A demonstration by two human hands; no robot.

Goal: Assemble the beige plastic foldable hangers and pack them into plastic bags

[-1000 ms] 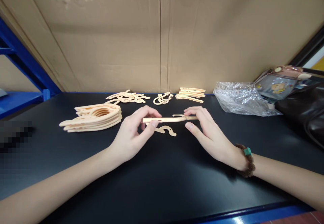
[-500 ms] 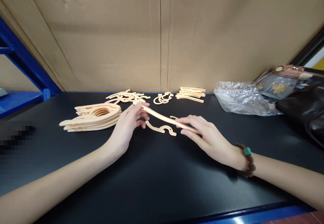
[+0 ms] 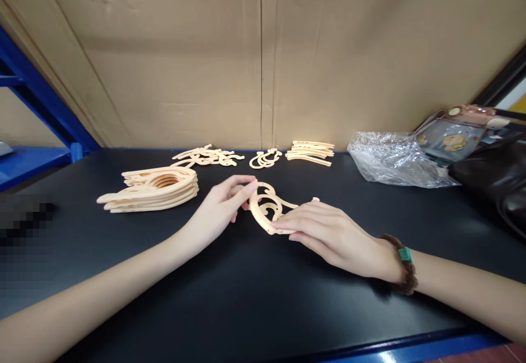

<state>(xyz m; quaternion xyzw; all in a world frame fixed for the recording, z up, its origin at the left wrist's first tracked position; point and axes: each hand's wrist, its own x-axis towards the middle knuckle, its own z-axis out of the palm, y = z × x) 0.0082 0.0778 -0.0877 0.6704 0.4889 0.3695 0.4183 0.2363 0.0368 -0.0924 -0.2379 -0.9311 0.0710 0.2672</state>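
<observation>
A cream plastic hanger piece (image 3: 259, 214) with curved parts is held between my two hands above the black table (image 3: 246, 308). My left hand (image 3: 224, 204) pinches its upper left end between thumb and fingers. The fingers of my right hand (image 3: 324, 231) are closed on its lower right part and cover some of it. A loose curved piece shows partly behind it, between the hands. To the left of my left hand lies a stack of cream hangers (image 3: 154, 190).
At the back lie a pile of curved pieces (image 3: 209, 156), a few hooks (image 3: 265, 159) and a stack of straight pieces (image 3: 310, 152). Crumpled clear plastic (image 3: 394, 157) and a black bag (image 3: 493, 177) are at the right. Cardboard (image 3: 258, 67) stands behind.
The held piece has swung from a long, nearly straight look to a bent, looped one. My left hand has moved right and slightly down, closer to my right hand.
</observation>
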